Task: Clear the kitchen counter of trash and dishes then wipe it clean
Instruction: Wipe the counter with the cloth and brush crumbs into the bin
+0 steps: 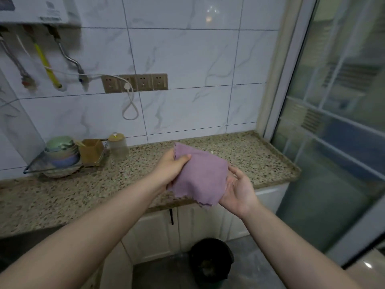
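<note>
- Nearest the camera, two bare forearms were stretched forward from the lower corners of the view, over the floor and the front edge of the counter.
- Below them, on the grey floor, a dark round trash bin (210, 261) was seen standing just in front of the white cabinet doors (154, 232).
- A purple cleaning cloth (201, 174) was held between both hands, above the speckled granite counter (87, 190) near its front edge, with its lower corner hanging past that edge.
- The cloth's left side was gripped by the left hand (169, 167), the thumb pressed on top and the fingers curled beneath.
- The right hand (239, 189) was held palm up under the cloth's right side, its fingers loosely spread and touching the fabric; no pinch could be made out.
- Farther back on the left, a wire dish rack (60, 163) was set against the wall, with stacked pastel bowls (61, 151) in it and a brown utensil holder (91, 151) at its right end.
- Just beside the rack, a frosted glass jar (118, 146) with a lid was seen on the counter.
- On the marble-patterned tiled wall (187, 59), a row of sockets (135, 82) was mounted, with a white plug and looped cord (130, 105) hanging from it.
- Hoses (44, 63) were hung under a white appliance (39, 9) at the upper left.
- A window (341, 90) was seen at the right.
</note>
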